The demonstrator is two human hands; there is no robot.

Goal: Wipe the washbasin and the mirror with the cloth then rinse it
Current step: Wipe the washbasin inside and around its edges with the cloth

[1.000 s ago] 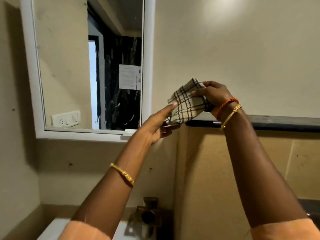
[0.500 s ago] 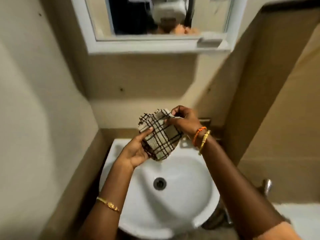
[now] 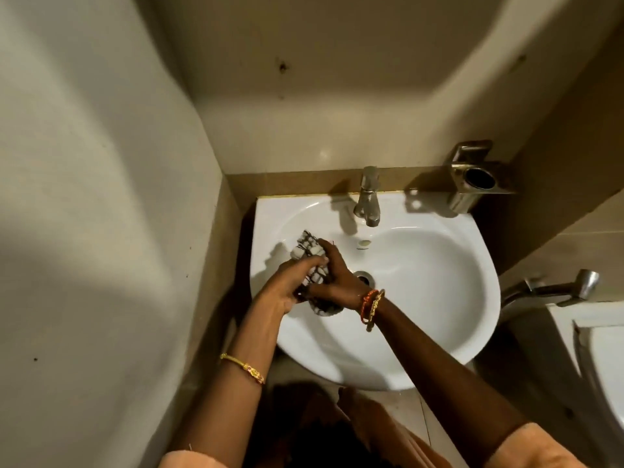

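A white washbasin (image 3: 422,282) fills the middle of the view, with a drain partly hidden behind my wrist. Both hands hold a crumpled white cloth with dark checks (image 3: 308,248) low over the left side of the bowl. My left hand (image 3: 290,282) grips it from the left, my right hand (image 3: 334,275) from above and the right. A metal tap (image 3: 368,197) stands at the back rim, with no water visible from its spout. The mirror is out of view.
A metal tumbler holder (image 3: 476,180) is fixed to the wall right of the tap. A second tap (image 3: 553,288) and a white toilet cistern (image 3: 601,349) are at the right edge. Walls close in on the left and behind.
My hands came down from beside the mirror to the basin, bunching the cloth up. The view tilted down, so the mirror left the frame.
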